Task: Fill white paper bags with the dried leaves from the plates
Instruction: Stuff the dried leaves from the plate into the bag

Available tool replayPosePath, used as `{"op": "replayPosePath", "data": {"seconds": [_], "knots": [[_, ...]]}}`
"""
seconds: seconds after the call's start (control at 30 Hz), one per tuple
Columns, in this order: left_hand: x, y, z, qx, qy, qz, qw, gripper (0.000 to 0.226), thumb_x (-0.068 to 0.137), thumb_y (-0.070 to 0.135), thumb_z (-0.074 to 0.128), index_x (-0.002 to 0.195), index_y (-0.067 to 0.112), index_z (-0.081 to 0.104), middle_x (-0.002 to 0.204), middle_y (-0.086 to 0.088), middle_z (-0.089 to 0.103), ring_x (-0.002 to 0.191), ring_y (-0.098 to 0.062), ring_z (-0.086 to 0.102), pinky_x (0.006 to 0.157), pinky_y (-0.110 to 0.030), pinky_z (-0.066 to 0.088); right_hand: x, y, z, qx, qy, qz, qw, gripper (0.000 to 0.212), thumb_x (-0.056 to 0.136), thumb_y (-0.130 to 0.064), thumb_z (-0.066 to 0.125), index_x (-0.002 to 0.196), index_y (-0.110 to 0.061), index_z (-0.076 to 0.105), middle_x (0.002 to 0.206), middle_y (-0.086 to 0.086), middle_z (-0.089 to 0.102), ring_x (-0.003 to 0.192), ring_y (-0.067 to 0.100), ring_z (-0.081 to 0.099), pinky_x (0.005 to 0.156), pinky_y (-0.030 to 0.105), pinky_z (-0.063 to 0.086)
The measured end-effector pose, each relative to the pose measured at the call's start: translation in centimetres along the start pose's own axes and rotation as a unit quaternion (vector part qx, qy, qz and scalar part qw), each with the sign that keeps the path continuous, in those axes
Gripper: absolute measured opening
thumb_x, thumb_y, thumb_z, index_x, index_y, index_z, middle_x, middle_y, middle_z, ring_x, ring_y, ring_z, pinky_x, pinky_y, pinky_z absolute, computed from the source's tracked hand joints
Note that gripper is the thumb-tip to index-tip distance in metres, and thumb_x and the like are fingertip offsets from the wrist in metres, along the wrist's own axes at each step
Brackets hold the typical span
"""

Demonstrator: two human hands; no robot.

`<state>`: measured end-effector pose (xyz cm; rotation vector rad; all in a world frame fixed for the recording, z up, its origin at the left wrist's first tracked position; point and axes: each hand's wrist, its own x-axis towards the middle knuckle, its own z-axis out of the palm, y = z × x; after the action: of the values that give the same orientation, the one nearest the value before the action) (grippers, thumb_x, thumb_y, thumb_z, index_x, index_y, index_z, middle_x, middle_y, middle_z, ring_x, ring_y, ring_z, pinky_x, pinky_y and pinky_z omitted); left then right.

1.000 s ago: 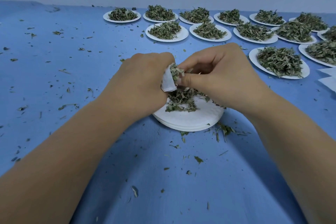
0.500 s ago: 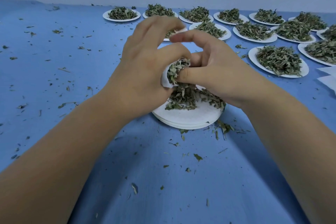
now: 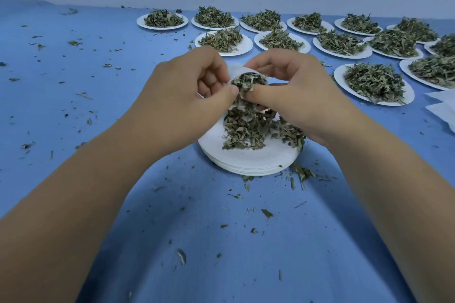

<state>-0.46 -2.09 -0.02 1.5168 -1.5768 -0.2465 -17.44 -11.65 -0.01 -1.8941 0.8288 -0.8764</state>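
The left hand (image 3: 187, 96) pinches the near rim of the white paper bag (image 3: 240, 72) above the stacked plate (image 3: 251, 160), and the right hand (image 3: 295, 91) grips the other side, thumb pressing dried leaves (image 3: 248, 81) into its mouth. This 1 bag looks nearly full, but a pile remains beneath. Rightward, over 10 heaped plates (image 3: 339, 76) and spare bags (image 3: 443, 108) wait, so most work is left.

Probably a packing workroom: blue-covered table (image 3: 73, 106) lined with leaf-heaped plates (image 3: 341, 79).
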Motion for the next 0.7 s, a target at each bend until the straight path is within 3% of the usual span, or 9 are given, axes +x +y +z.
{"op": "replayPosePath", "data": {"seconds": [0.13, 0.23, 0.3, 0.4, 0.53, 0.7], "knots": [[0.1, -0.1, 0.7, -0.010, 0.026, -0.010, 1.000, 0.007, 0.079, 0.030, 0.067, 0.081, 0.026, 0.063, 0.071, 0.004, 0.065, 0.067, -0.021, 0.066, 0.072, -0.039, 0.057, 0.1, 0.0, 0.2, -0.025, 0.011, -0.004, 1.000, 0.014, 0.078, -0.020, 0.079, 0.090, -0.024, 0.072, 0.092, 0.010, 0.072, 0.067, 0.024, 0.068, 0.064, 0.042, 0.058], [0.4, 0.0, 0.7, -0.030, 0.051, -0.023, 0.998, 0.005, 0.076, 0.029, 0.067, 0.076, 0.024, 0.065, 0.067, -0.001, 0.066, 0.067, -0.029, 0.069, 0.070, -0.045, 0.059, 0.1, -0.2, 0.4, -0.052, 0.027, -0.003, 0.998, 0.013, 0.078, -0.022, 0.080, 0.086, -0.023, 0.070, 0.084, 0.006, 0.068, 0.055, 0.014, 0.056, 0.053, 0.031, 0.048], [0.5, 0.0, 0.6, -0.044, 0.062, -0.017, 0.997, 0.005, 0.076, 0.027, 0.069, 0.075, 0.023, 0.066, 0.067, -0.005, 0.067, 0.065, -0.033, 0.069, 0.067, -0.047, 0.059, 0.2, -0.3, 0.6, -0.089, 0.046, -0.007, 0.995, 0.014, 0.076, -0.024, 0.080, 0.083, -0.024, 0.068, 0.080, -0.002, 0.066, 0.055, 0.011, 0.055, 0.052, 0.031, 0.046], [0.3, 0.3, 0.5, -0.054, 0.058, 0.004, 0.997, 0.004, 0.077, 0.022, 0.071, 0.075, 0.021, 0.067, 0.067, -0.010, 0.066, 0.064, -0.035, 0.067, 0.064, -0.049, 0.058, 0.4, -0.8, 1.0, -0.137, 0.066, -0.007, 0.988, 0.014, 0.072, -0.025, 0.077, 0.079, -0.025, 0.065, 0.083, -0.003, 0.067, 0.071, 0.019, 0.069, 0.061, 0.037, 0.054], [0.1, 0.6, 0.4, -0.067, 0.034, 0.021, 0.997, 0.003, 0.078, 0.019, 0.071, 0.078, 0.018, 0.069, 0.069, -0.010, 0.066, 0.065, -0.034, 0.066, 0.064, -0.048, 0.057, 0.9, -1.3, 1.4, -0.207, 0.083, -0.020, 0.975, 0.014, 0.072, -0.022, 0.075, 0.076, -0.024, 0.061, 0.087, -0.002, 0.068, 0.066, 0.008, 0.054, 0.050, 0.018, 0.040], [0.0, 0.7, 0.5, -0.053, 0.029, 0.038, 0.997, 0.003, 0.077, 0.022, 0.070, 0.076, 0.021, 0.067, 0.068, -0.005, 0.065, 0.064, -0.031, 0.066, 0.063, -0.047, 0.056, 1.6, -1.8, 1.7, -0.287, 0.088, -0.023, 0.954, 0.015, 0.070, -0.015, 0.071, 0.080, -0.019, 0.060, 0.076, -0.007, 0.059, 0.067, 0.006, 0.048, 0.054, 0.027, 0.035]]}}
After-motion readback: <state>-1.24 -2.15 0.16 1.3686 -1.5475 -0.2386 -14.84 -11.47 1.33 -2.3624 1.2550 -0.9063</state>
